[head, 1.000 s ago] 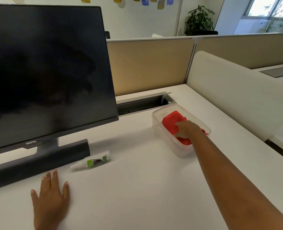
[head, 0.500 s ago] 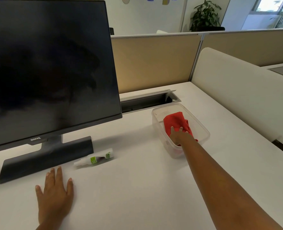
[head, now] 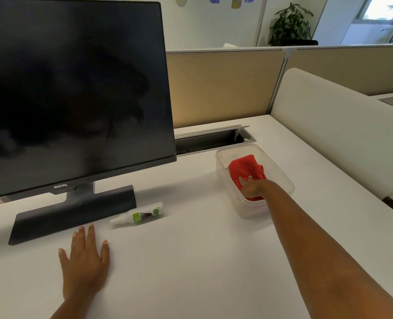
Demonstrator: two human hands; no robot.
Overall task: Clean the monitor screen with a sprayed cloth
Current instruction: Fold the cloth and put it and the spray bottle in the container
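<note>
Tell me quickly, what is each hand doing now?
Left hand: open, flat on the desk.
Right hand: on the red cloth in the clear container; grip cannot be told.

One head-worn camera is looking forward and down — taking in the desk [head: 191, 261] close up, monitor [head: 75, 88] at left.

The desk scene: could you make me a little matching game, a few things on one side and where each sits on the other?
Things:
1. red cloth
2. spray bottle
3. left hand
4. right hand

Places:
A. flat on the desk
B. on the cloth
C. inside the clear container
D. lying by the monitor base

Pairs: 1-C, 2-D, 3-A, 4-B
</note>
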